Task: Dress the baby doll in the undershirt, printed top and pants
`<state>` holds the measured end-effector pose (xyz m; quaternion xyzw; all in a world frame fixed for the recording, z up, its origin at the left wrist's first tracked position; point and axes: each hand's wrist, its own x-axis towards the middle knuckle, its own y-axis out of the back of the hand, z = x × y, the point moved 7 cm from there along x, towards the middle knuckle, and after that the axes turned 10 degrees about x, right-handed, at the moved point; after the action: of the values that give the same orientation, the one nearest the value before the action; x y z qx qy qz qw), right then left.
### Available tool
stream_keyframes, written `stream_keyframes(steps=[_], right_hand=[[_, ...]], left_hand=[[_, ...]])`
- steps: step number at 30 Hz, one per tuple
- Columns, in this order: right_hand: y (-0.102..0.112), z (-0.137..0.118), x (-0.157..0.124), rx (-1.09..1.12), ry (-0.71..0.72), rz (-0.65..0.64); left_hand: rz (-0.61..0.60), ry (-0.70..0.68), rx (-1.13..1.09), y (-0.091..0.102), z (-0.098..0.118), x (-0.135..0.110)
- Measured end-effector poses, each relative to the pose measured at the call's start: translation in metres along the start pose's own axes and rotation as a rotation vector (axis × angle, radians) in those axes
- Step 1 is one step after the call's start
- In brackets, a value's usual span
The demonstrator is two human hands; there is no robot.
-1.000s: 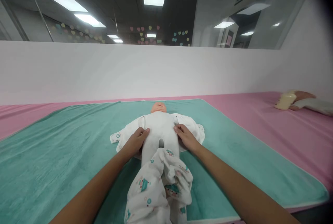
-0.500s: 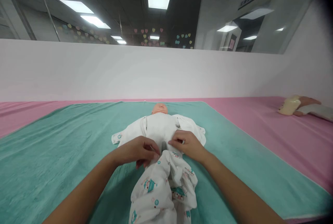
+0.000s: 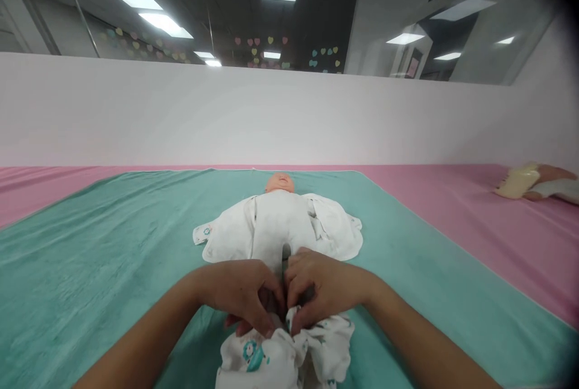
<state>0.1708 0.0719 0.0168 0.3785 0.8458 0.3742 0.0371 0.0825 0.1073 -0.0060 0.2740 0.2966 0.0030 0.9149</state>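
A baby doll (image 3: 280, 220) lies on its back on a teal sheet (image 3: 136, 244), its head away from me and a white top over its body and spread arms. Around its lower legs, white printed baby pants (image 3: 265, 359) are bunched. My left hand (image 3: 248, 295) curls at the left leg, its fingertips on the pants' upper edge. Beside it, my right hand (image 3: 316, 289) pinches the gathered edge of the same pants between thumb and fingers. The doll's legs are mostly hidden by hands and cloth.
Pink cloth (image 3: 434, 196) shows beyond the teal sheet on both sides. At the far right lies a second doll-like figure (image 3: 538, 181) with a yellowish part, partly out of frame. A white wall (image 3: 226, 114) with windows above stands behind.
Both hands have come closer to me along the doll's legs and closer together. The right hand has moved from the body down onto the pants, which are now bunched lower. The view has tilted slightly.
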Motion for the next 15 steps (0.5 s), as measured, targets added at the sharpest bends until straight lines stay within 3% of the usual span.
stream_keyframes(steps=[3,6,9,15], right_hand=[[-0.001,0.007,-0.004,0.173,-0.148,-0.004],[0.014,0.022,-0.011,0.469,-0.297,0.298],[0.024,0.033,-0.016,0.751,-0.254,0.596],[0.022,0.047,-0.014,1.115,-0.188,0.619]], left_hand=[[-0.019,-0.026,-0.041,0.001,-0.002,0.001],[-0.009,-0.055,-0.068,0.002,-0.004,0.003],[0.012,-0.081,-0.041,0.002,-0.007,0.005],[0.178,-0.240,-0.100,0.016,0.007,-0.003]])
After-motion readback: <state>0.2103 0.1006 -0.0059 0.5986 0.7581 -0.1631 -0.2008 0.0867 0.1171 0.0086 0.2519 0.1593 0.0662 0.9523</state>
